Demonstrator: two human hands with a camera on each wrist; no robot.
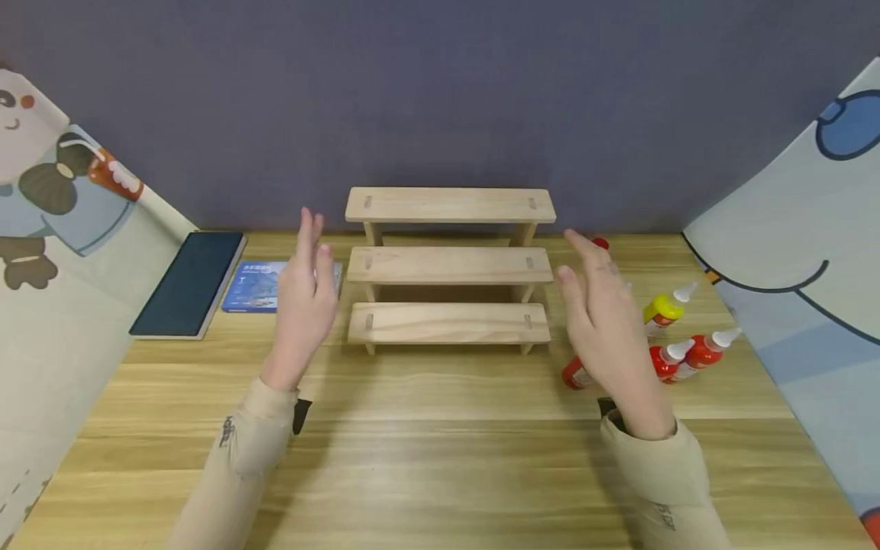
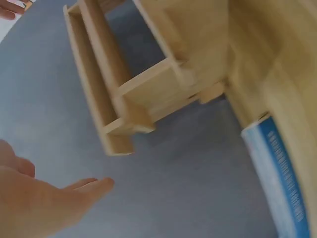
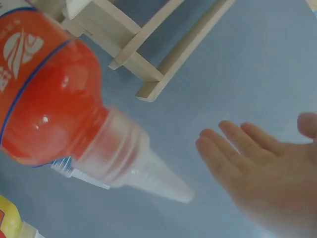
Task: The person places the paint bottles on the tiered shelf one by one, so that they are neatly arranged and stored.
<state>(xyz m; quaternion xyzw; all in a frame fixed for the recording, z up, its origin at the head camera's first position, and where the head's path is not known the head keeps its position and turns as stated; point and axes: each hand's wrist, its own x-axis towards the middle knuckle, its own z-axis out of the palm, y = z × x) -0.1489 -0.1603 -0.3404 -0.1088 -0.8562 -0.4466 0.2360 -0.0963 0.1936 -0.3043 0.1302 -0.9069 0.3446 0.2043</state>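
Note:
A three-tier wooden step rack [image 1: 450, 266] stands against the back wall. Left of it my left hand [image 1: 307, 298] is held up with straight fingers and nothing in it, overlapping a blue box [image 1: 254, 286] in the head view. On the other side my right hand [image 1: 608, 328] is raised too, fingers extended and empty. Behind and beside that hand are several squeeze bottles, among them a yellow bottle [image 1: 663, 309] and a red bottle [image 1: 704, 351], with white nozzle tips. In the right wrist view an orange-red bottle [image 3: 64, 99] looms close to the camera.
A dark flat tablet-like panel [image 1: 189, 284] lies at the table's left side. Printed cartoon panels flank the wooden table [image 1: 426, 458] left and right, and a grey-blue wall [image 1: 440, 99] closes off the back.

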